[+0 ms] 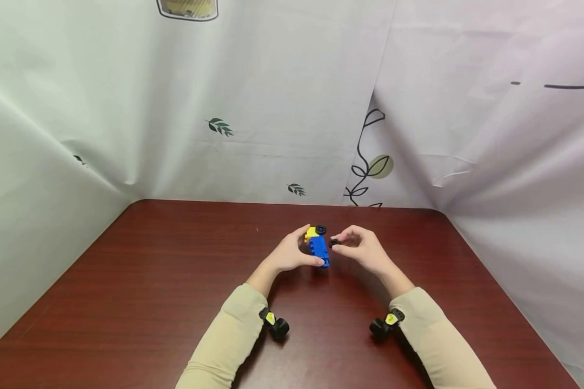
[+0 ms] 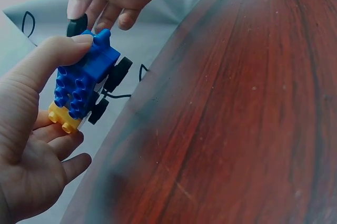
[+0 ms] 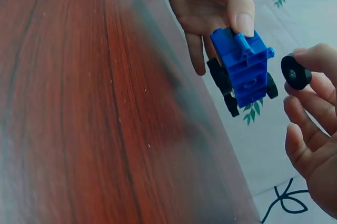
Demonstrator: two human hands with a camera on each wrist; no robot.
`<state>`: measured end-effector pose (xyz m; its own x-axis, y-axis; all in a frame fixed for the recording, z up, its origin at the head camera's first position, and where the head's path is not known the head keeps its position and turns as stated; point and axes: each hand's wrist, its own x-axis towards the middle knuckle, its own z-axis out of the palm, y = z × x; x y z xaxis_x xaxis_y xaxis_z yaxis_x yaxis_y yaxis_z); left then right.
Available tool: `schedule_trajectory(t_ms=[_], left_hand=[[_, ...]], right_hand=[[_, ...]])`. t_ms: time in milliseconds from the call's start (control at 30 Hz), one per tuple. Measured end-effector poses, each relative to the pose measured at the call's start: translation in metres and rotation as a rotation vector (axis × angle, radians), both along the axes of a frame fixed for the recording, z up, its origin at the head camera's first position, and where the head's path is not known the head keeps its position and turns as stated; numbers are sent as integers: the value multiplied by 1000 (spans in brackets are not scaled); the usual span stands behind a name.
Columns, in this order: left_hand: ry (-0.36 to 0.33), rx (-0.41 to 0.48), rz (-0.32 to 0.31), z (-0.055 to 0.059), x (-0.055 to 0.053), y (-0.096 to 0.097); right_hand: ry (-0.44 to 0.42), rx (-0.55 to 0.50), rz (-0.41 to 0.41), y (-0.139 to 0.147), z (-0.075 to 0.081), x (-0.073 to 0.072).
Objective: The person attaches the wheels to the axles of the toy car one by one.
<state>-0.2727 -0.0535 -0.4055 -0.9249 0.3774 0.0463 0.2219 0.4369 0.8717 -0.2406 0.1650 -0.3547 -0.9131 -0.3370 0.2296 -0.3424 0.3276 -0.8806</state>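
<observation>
My left hand (image 1: 288, 253) grips a toy car of blue and yellow building bricks (image 1: 318, 247), thumb on one end and fingers at the other. Its blue underside (image 3: 247, 79) faces the right wrist camera, with two black wheels along one side and one on the other. Beside that single wheel, a blue peg (image 3: 270, 52) sticks out bare. Studs on the blue and yellow bricks show in the left wrist view. In my right hand (image 1: 365, 249), thumb and fingers pinch a loose black wheel (image 3: 296, 72), a small gap from the peg.
Both hands are above a dark red-brown wooden table (image 1: 175, 281). A pale cloth (image 1: 282, 97) with leaf drawings hangs behind and at both sides of it. Small black cameras (image 1: 279, 328) are strapped at the wrists over beige sleeves (image 1: 224, 335).
</observation>
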Motion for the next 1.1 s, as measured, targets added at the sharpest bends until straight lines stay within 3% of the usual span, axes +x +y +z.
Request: schedule_trajectory(t_ms=[300,633,1100], left_hand=[[4,33,-14,1,2,2],[8,42,-33,-4,4,3],[14,36,-16,4,2,0]], right_hand=[[2,-48,35,-8,-2,3],[32,16,43,-9,-5,10],[91,70,55,-13,3,10]])
